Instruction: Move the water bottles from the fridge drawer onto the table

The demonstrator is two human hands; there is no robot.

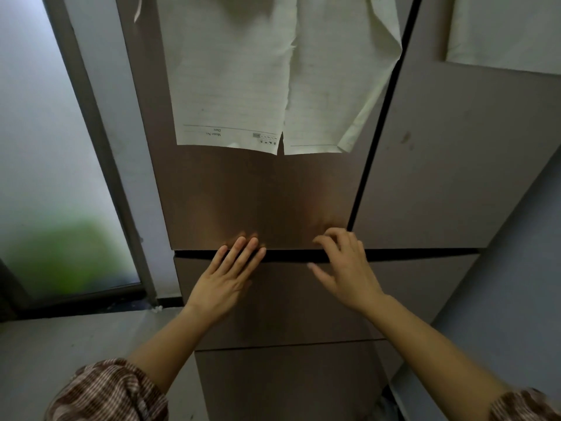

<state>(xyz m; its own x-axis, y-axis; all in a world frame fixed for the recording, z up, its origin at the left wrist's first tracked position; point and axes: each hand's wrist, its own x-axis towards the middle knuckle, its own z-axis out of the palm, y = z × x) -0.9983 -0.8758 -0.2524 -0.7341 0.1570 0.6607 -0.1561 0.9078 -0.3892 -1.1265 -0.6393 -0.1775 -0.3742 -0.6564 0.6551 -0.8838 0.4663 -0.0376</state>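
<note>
Your striped sleeves (106, 390) frame two forearms stretched toward the closed fridge drawer (288, 305), whose top edge runs left to right along the dark gap (291, 256) under the upper door (258, 202). Your left hand (224, 281) lies flat, its straight fingers (243, 250) crossing that gap, while your right hand (346, 268), just beside it, hovers at the same edge with loosely curled fingers gripping nothing. No water bottles show; they are presumably behind the drawer front, so hook both hands over that edge and pull toward you.
</note>
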